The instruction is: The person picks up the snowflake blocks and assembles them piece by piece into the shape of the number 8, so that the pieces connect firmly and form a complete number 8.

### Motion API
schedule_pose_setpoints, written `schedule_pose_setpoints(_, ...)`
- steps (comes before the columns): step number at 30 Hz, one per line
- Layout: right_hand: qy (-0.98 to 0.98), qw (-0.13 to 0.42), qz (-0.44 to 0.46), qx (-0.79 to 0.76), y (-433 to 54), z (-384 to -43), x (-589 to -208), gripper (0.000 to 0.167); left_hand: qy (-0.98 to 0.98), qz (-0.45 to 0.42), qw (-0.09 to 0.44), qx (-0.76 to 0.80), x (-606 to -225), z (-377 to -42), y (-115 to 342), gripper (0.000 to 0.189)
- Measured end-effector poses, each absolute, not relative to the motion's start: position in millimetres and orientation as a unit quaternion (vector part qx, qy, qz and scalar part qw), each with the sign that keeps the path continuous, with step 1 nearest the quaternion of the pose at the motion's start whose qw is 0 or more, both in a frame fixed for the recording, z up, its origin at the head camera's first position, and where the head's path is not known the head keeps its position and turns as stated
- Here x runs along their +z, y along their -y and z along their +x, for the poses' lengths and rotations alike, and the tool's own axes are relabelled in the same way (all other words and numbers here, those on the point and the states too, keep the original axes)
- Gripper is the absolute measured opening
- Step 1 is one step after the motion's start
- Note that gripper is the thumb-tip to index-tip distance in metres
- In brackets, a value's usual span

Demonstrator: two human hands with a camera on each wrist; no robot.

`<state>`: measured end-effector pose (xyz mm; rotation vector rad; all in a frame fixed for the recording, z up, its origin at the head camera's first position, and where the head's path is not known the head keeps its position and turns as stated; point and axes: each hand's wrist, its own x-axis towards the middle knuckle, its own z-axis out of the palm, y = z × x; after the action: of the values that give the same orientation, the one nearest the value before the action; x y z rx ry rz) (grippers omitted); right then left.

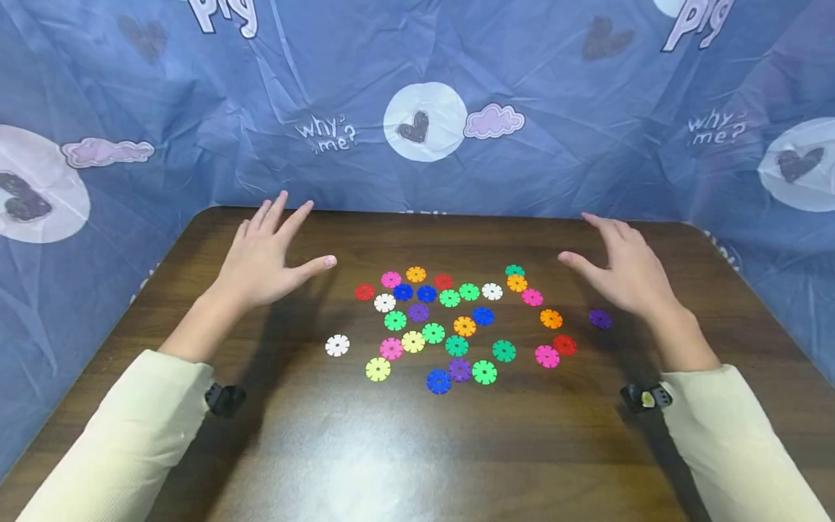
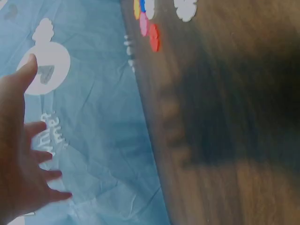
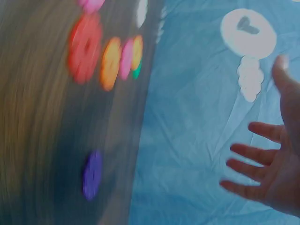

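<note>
Head view: left hand and right hand spread, empty; a low right sweep could push outlying purple disc toward desk's right edge.

A brown wood-grain table with scattered flat, notched discs in mixed colours, 3 of them white.

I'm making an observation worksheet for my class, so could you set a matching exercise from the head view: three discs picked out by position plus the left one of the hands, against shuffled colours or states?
Column one:
1. Leftmost disc
2. Left hand
3. Disc nearest the bottom of the picture
4. Rightmost disc

Column two:
a. Purple
b. Blue
c. White
d. Fingers spread, holding nothing

Right pairs: 1-c, 2-d, 3-b, 4-a.
</note>
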<state>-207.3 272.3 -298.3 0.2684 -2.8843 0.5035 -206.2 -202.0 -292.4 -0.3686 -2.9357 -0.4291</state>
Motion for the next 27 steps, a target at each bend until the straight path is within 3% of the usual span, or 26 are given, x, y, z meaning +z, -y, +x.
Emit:
schedule_pose_setpoints(6,0.949,0.113,0.167,0.24,-249,-202,-304,0.051,0.948,-0.194,0.122,-0.221,-299,-206,186,0.067)
schedule_pose_setpoints(11,0.937,0.08,0.238,0.241,-227,-198,-316,0.04,0.939,-0.238,0.069,-0.238,-310,-197,163,0.058)
schedule_pose_setpoints(20,0.893,-0.037,0.371,0.252,-180,-178,-336,0.036,0.918,-0.321,-0.05,-0.229,-333,-169,113,0.043)
schedule_pose_setpoints(24,0.883,-0.082,0.404,0.225,-166,-171,-345,0.034,0.904,-0.367,-0.074,-0.206,-345,-155,93,0.038)
schedule_pose_setpoints(27,0.88,-0.104,0.411,0.214,-158,-167,-348,0.033,0.895,-0.407,-0.062,-0.172,-351,-147,82,0.036)
